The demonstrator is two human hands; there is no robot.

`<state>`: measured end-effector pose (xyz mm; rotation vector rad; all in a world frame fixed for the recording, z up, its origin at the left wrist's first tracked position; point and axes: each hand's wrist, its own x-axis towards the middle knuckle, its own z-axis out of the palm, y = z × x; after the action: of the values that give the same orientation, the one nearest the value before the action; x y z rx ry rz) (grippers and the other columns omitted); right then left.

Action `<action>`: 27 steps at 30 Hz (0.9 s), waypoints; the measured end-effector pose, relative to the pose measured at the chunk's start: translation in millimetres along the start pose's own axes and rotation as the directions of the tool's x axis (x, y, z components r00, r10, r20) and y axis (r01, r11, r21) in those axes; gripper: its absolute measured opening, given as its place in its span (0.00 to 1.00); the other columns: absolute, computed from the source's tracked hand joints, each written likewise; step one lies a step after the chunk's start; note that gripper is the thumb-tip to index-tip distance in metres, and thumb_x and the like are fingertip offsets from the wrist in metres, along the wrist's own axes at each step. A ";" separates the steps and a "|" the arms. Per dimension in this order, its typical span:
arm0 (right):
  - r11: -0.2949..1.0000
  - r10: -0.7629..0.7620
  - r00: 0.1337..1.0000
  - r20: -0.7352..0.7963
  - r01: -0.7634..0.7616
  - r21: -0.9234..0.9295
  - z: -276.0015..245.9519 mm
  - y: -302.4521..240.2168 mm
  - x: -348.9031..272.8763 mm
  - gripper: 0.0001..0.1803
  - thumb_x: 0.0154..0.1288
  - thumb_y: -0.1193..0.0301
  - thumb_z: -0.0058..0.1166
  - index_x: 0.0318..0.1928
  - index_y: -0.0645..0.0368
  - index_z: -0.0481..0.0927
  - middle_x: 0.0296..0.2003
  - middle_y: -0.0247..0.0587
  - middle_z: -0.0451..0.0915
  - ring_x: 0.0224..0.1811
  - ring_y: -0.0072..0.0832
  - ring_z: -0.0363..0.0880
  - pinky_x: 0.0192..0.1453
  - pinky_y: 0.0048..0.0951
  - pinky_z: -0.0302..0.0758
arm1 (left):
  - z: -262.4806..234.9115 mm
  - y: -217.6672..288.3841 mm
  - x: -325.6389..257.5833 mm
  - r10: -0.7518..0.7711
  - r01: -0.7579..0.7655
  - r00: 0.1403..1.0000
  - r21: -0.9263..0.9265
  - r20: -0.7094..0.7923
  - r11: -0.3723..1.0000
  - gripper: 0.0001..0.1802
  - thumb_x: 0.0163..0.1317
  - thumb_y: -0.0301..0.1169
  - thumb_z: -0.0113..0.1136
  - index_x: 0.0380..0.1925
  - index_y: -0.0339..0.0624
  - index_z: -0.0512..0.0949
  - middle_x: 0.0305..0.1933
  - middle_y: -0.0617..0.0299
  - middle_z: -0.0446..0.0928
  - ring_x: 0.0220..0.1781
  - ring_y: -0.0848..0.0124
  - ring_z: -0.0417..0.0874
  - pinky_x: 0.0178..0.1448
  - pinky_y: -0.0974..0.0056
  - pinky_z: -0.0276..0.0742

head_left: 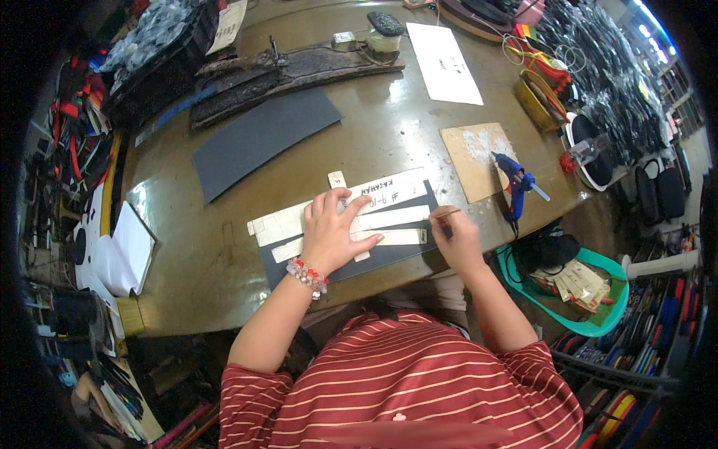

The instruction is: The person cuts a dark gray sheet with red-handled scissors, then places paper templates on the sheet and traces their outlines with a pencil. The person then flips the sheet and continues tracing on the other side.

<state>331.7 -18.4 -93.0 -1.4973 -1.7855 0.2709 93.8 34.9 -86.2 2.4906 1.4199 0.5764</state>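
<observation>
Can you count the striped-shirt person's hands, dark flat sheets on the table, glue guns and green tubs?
Hands: 2 (left hand, right hand)
Dark flat sheets: 2 (far sheet, near sheet)
Blue hot glue gun: 1
Green tub: 1
Total: 6

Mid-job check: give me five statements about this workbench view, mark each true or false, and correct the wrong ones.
1. The left hand is spread over cream pattern strips. True.
2. The right hand holds the blue glue gun. False: it holds a slim brown pen-like tool.
3. A beaded bracelet circles the left wrist. True.
4. The teal basket stands on the table. False: it sits off the table, past the near right edge.
5. A dark grey sheet lies under the strips. True.
</observation>
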 end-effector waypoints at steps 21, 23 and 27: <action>0.968 -0.192 0.978 0.085 0.174 0.180 54.1 -47.6 13.9 0.09 0.52 0.81 0.56 0.34 0.61 0.72 0.30 0.45 0.76 0.35 0.43 0.76 0.39 0.38 0.74 | 2.3 -1.5 0.0 0.006 -0.006 1.000 -0.004 -0.028 1.000 0.34 0.40 0.50 0.69 0.52 0.60 0.74 0.53 0.59 0.67 0.58 0.58 0.64 0.60 0.51 0.58; 0.976 -0.179 0.978 0.110 0.163 0.144 49.7 -45.2 10.3 0.09 0.51 0.81 0.56 0.34 0.61 0.72 0.31 0.45 0.76 0.36 0.44 0.76 0.41 0.40 0.73 | 1.8 -0.7 0.1 0.002 -0.003 1.000 -0.006 -0.028 1.000 0.34 0.40 0.51 0.69 0.52 0.60 0.74 0.53 0.59 0.67 0.58 0.58 0.64 0.60 0.51 0.58; 0.989 -0.118 0.992 0.051 0.113 0.092 24.5 -27.8 2.4 0.09 0.51 0.82 0.55 0.34 0.62 0.71 0.31 0.46 0.76 0.36 0.44 0.76 0.41 0.39 0.73 | 1.1 1.4 0.3 -0.013 0.014 1.000 0.022 -0.023 1.000 0.34 0.42 0.54 0.68 0.52 0.60 0.74 0.53 0.58 0.66 0.58 0.58 0.64 0.61 0.51 0.58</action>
<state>294.6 -16.7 -91.8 -1.3309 -1.8720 0.3328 95.5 34.4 -86.6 2.4973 1.4581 0.5919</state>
